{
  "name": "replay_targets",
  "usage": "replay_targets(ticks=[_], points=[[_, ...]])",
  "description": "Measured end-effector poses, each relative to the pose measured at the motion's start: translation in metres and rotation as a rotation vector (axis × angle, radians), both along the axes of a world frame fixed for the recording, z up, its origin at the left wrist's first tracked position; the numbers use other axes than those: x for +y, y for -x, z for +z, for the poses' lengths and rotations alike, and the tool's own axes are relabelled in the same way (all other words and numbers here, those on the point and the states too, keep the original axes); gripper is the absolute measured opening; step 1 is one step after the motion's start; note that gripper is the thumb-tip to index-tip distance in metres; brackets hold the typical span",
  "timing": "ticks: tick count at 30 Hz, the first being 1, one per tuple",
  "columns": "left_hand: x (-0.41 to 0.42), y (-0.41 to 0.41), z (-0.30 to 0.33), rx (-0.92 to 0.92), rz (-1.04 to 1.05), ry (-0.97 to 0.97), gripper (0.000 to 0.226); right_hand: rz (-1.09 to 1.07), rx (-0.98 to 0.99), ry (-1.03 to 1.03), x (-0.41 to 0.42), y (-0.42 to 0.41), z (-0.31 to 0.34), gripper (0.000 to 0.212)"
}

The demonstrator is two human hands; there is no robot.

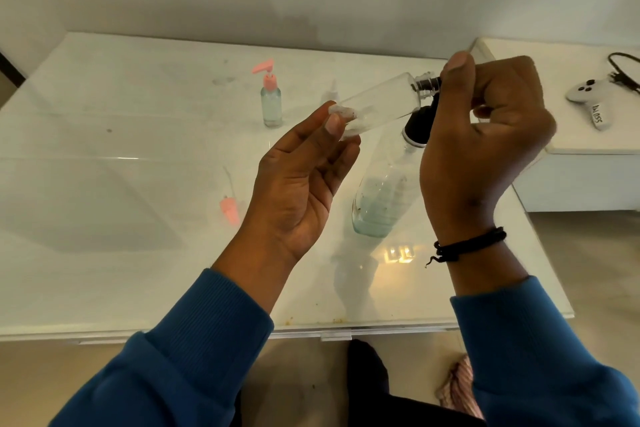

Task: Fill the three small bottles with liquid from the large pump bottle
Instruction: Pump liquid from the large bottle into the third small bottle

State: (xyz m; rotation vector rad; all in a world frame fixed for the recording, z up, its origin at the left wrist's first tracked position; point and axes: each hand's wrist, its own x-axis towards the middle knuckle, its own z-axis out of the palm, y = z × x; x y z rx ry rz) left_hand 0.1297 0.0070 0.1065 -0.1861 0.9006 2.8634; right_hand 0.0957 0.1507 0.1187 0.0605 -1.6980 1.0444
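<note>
A small clear bottle [377,104] lies tilted in the air between my hands, its neck pointing up and right. My left hand [304,180] pinches its base with thumb and fingertips. My right hand [485,135] grips the dark cap [427,84] at its neck. Below them stands the large clear bottle [384,194] with a black pump top and pale blue liquid low inside. A small bottle with a pink pump [270,97] stands upright further back, holding pale liquid. A loose pink pump with its tube [229,204] lies on the table at the left.
The white glossy table [104,184] ends at a front edge near my sleeves. A white game controller [588,97] with a black cable lies on a lower white unit at the right. A wall rises behind the table.
</note>
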Motion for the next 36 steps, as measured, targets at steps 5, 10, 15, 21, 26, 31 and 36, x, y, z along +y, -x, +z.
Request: replay_targets(ticks=[5, 10, 15, 21, 26, 31, 36], points=[[-0.002, 0.001, 0.000, -0.008, 0.011, -0.006, 0.029, 0.033, -0.004, -0.002, -0.002, -0.004, -0.006, 0.032], [0.000, 0.001, 0.000, -0.013, 0.005, -0.003, 0.030, 0.023, -0.001, 0.003, 0.001, -0.001, 0.000, 0.035], [0.001, 0.000, 0.001, -0.015, 0.010, 0.001, 0.031, 0.039, 0.019, 0.017, -0.002, -0.004, -0.009, 0.032], [0.001, 0.000, 0.001, -0.007, 0.002, 0.012, 0.029, 0.024, 0.028, 0.022, -0.002, -0.001, -0.003, 0.033], [0.002, -0.001, 0.001, -0.022, 0.008, 0.004, 0.033, 0.045, 0.031, 0.031, -0.002, -0.003, -0.010, 0.030], [0.002, -0.001, 0.002, -0.027, 0.003, 0.008, 0.034, 0.026, 0.024, 0.026, -0.001, -0.001, -0.003, 0.033], [0.001, 0.000, 0.001, -0.034, 0.009, 0.003, 0.036, 0.044, 0.023, 0.038, -0.003, -0.003, -0.010, 0.031]])
